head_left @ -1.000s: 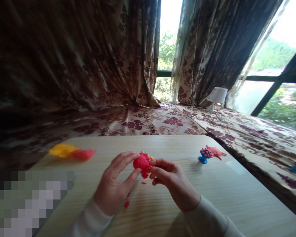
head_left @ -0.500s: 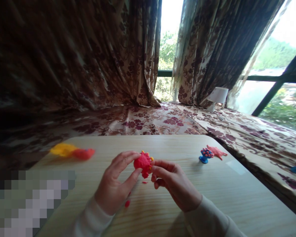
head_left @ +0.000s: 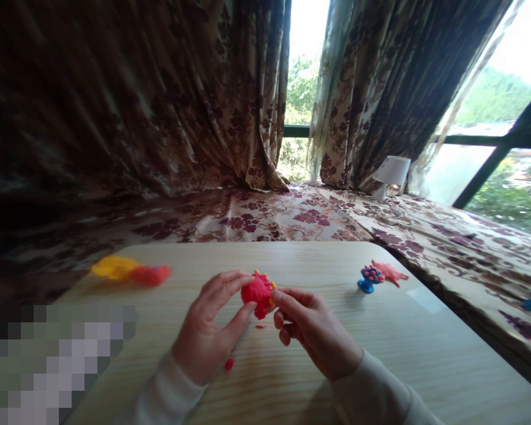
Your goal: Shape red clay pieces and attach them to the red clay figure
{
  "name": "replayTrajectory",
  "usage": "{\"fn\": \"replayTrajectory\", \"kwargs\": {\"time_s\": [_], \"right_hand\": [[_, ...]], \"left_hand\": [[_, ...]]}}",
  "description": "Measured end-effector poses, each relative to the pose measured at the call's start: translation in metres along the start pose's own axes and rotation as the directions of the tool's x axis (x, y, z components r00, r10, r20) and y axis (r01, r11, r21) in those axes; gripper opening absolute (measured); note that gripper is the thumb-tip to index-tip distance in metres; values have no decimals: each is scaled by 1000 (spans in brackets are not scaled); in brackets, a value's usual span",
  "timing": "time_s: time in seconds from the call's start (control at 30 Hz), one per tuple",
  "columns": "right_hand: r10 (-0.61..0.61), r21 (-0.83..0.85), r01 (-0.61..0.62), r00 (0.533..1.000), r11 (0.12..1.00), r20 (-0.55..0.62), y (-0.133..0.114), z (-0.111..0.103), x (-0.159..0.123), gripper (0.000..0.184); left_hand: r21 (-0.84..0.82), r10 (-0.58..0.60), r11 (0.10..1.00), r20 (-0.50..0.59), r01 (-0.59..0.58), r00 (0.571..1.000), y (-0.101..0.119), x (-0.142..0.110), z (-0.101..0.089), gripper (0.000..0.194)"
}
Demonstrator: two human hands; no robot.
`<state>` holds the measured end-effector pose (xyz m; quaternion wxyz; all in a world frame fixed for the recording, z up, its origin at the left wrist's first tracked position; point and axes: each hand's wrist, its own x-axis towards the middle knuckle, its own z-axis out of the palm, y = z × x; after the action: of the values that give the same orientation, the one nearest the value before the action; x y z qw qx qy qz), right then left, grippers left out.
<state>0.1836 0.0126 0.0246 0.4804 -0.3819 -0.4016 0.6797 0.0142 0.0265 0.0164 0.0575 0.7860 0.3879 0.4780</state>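
Observation:
A red clay figure (head_left: 256,293) with small yellow bits stuck on it is held just above the wooden table (head_left: 380,354). My left hand (head_left: 206,327) pinches it from the left between thumb and fingertips. My right hand (head_left: 312,333) presses a thumb and forefinger against its right side, the other fingers curled under. Two small red clay crumbs (head_left: 229,364) lie on the table below my hands.
Lumps of yellow clay (head_left: 110,267) and red clay (head_left: 153,275) lie at the table's far left. A small blue clay figure with red dots (head_left: 368,277) and a pink flat shape (head_left: 390,273) sit at the far right. Behind are a flowered cushion, curtains, a white lamp (head_left: 392,174).
My right hand's lower fingers have uncurled slightly and shifted down. The clay figure and my left hand have hardly moved.

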Motion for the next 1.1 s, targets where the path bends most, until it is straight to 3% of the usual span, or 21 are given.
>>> {"fn": "replayTrajectory", "kwargs": {"time_s": [0.8, 1.1], "right_hand": [[26, 1, -26, 999, 1000, -43, -2, 2, -2, 29], [17, -38, -19, 998, 999, -57, -3, 4, -2, 24]], "left_hand": [[41, 13, 999, -19, -12, 1000, 2, -3, 3, 29], [70, 75, 995, -11, -74, 997, 3, -5, 3, 33]]}}
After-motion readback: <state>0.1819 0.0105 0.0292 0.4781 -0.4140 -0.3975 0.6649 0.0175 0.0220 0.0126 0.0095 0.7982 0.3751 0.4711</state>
